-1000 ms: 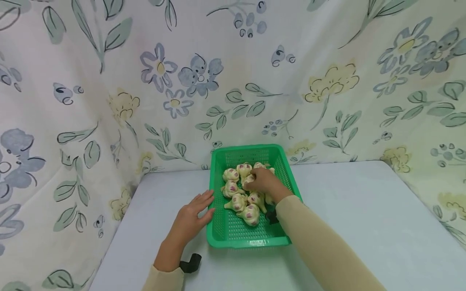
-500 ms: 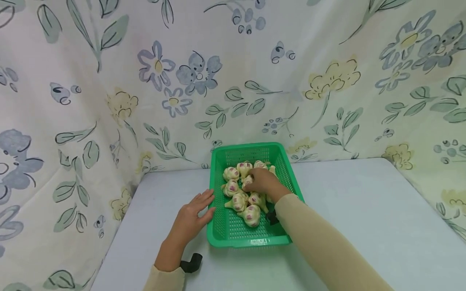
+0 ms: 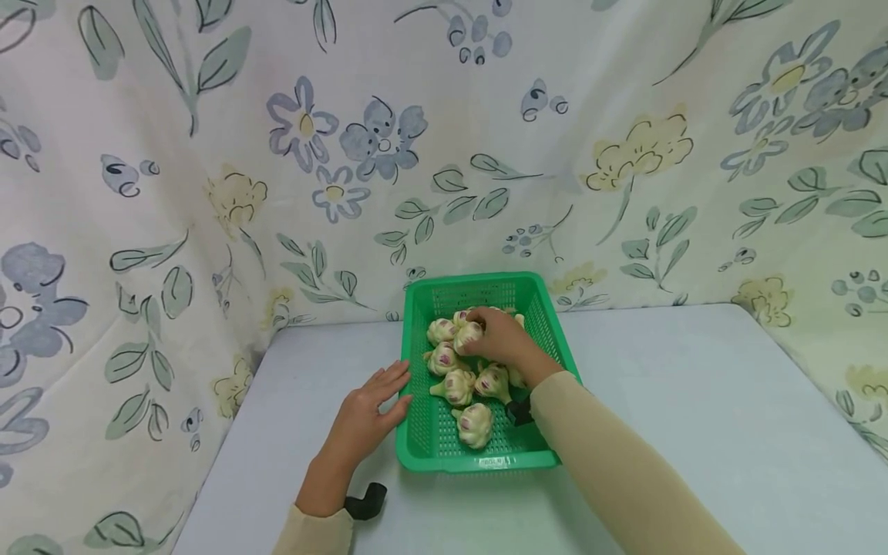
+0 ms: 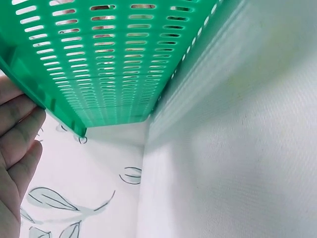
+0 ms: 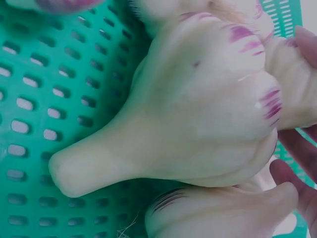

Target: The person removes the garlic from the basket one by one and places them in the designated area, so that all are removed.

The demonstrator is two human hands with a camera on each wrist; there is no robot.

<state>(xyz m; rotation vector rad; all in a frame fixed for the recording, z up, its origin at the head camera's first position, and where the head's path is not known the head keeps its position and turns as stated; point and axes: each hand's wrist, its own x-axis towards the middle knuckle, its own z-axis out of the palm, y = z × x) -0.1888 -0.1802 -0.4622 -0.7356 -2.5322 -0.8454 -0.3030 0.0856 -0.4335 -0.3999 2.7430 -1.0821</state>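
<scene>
The near garlic has rolled nearer, away from the rest; the right hand pinches another bulb in the green basket, so the pile seems looser; the left hand, fingers straight, touches the basket's left side.

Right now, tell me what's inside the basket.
Garlic bulbs, one held in the right hand. That hand and the sleeve partly cover others and the right side of the basket, so their total is unclear.

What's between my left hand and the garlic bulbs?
The left side of the green basket stands between your left hand and the garlic bulbs, as the head view shows.
</scene>
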